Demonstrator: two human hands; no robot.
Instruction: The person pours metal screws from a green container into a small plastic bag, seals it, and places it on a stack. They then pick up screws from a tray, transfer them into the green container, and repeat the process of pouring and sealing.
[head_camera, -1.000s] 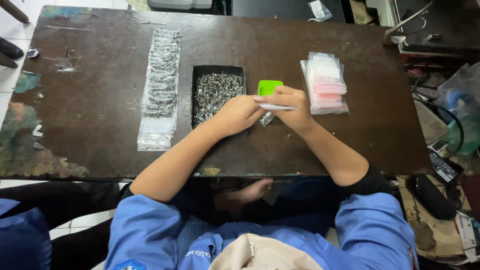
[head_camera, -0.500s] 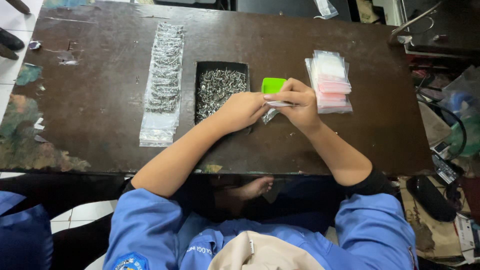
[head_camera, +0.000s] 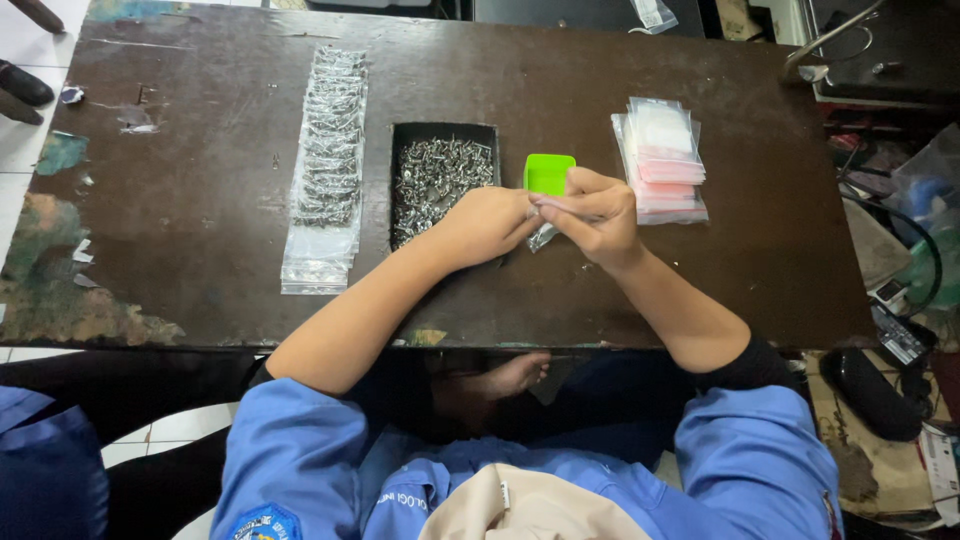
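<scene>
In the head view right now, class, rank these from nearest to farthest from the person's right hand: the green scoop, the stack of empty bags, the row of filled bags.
Measured from the right hand:
1. Green scoop: just above the hand and to its left, next to the fingers.
2. Stack of empty bags: to the hand's right, a short gap away.
3. Row of filled bags: far left, beyond the black tray of screws.

Shiny metal screws (head_camera: 437, 180), glossy clear plastic bags (head_camera: 660, 160), worn matt wooden table (head_camera: 200, 200), smooth green plastic scoop (head_camera: 548, 172)
</scene>
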